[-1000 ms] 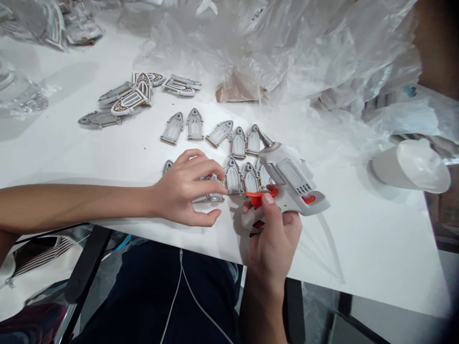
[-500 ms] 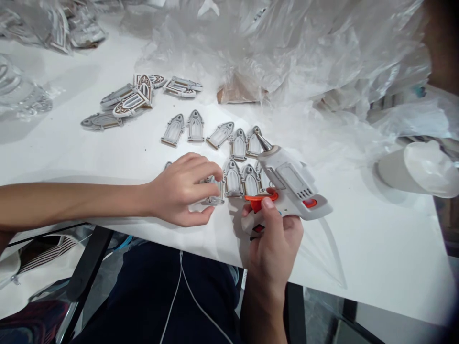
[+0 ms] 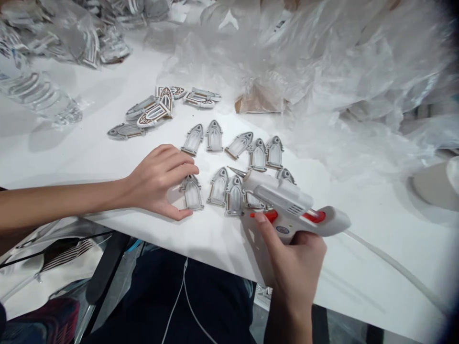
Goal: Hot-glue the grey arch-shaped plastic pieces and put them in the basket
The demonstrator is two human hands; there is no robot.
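My right hand [image 3: 297,258] is wrapped round a white glue gun [image 3: 283,196] with an orange trigger; its metal nozzle points left, over the small arched window-shaped pieces. My left hand [image 3: 163,181] is at the left end of the lower row, fingers apart and curved around an arched piece [image 3: 192,193]; whether the fingertips touch it I cannot tell. Beside it lie another arched piece [image 3: 218,187] and one more [image 3: 234,197]. Partly hidden behind the glue gun are further pieces. Several more form an upper row, among them a piece [image 3: 214,136] standing out near the middle.
A pile of brown-and-white arched pieces [image 3: 156,113] lies at the upper left, near a clear plastic bottle [image 3: 43,98]. Crumpled clear plastic bags [image 3: 322,71] cover the back. At the right edge is a white cup [image 3: 435,184]; a cable [image 3: 390,265] trails from the glue gun.
The view has shifted, so the pieces appear further right. My left hand has moved left to the end piece. The glue gun's nozzle has come down from the upper row towards the lower row.
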